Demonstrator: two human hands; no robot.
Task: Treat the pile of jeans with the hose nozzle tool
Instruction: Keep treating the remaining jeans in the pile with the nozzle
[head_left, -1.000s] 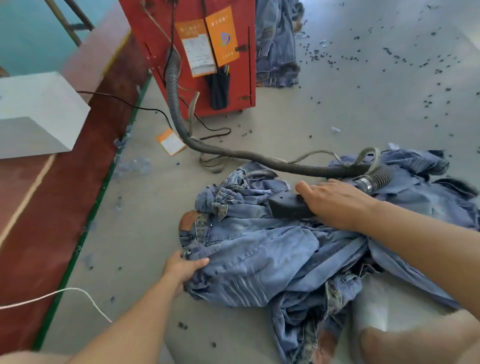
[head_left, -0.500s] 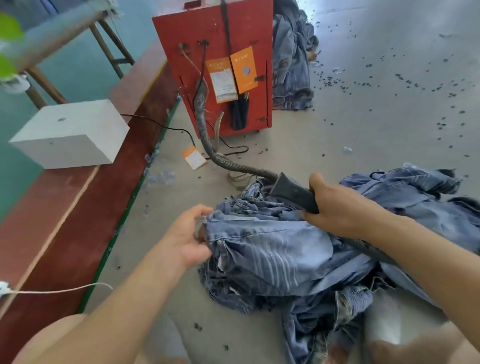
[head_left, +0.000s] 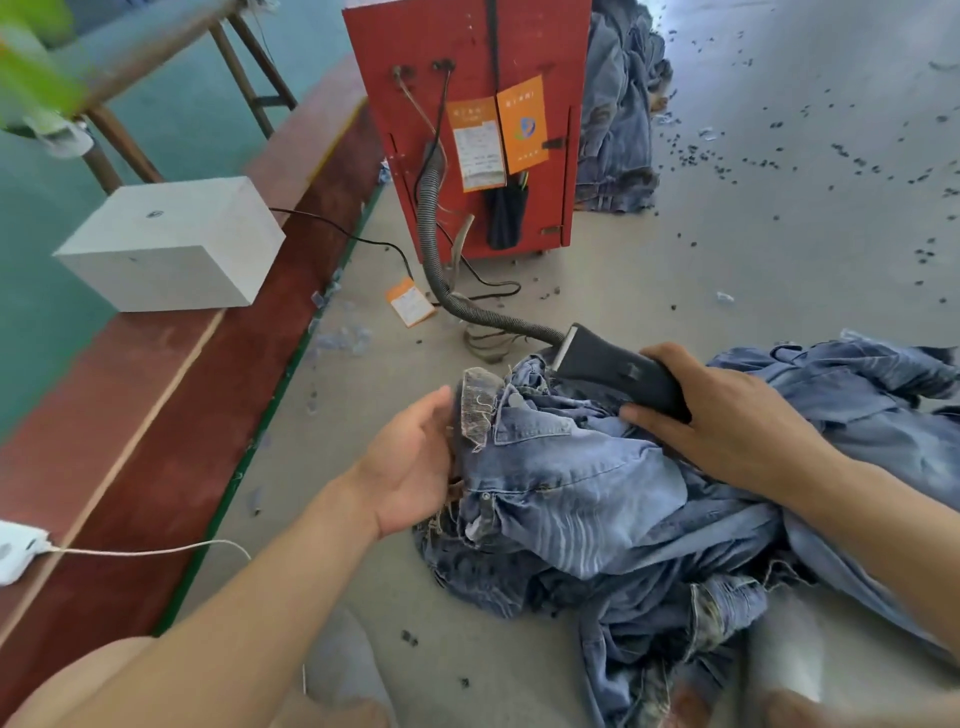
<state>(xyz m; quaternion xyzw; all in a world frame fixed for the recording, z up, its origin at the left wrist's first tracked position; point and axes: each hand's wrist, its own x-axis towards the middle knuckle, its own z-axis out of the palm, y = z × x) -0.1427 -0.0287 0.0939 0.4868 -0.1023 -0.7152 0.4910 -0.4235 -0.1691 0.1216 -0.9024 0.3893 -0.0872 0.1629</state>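
A pile of crumpled blue jeans (head_left: 597, 499) lies on the grey floor in front of me. My right hand (head_left: 727, 421) grips the black nozzle tool (head_left: 618, 371), whose flat mouth points up and left, just above the pile's far edge. A grey ribbed hose (head_left: 441, 270) curves along the floor behind the nozzle and runs up to the red machine (head_left: 550, 52). My left hand (head_left: 415, 462) holds the frayed left edge of the top pair, thumb up, fingers tucked behind the denim.
A white box (head_left: 171, 244) sits on the red-brown strip at the left. More jeans (head_left: 618, 130) are stacked behind the red machine. An orange tag (head_left: 410, 301), black cables and dark scraps lie on the floor. A white cord (head_left: 145, 551) trails at lower left.
My right hand lifted the nozzle off the pile and swung its mouth up-left. My left hand raised the jeans' edge and folded it upward. The view moved up and right.
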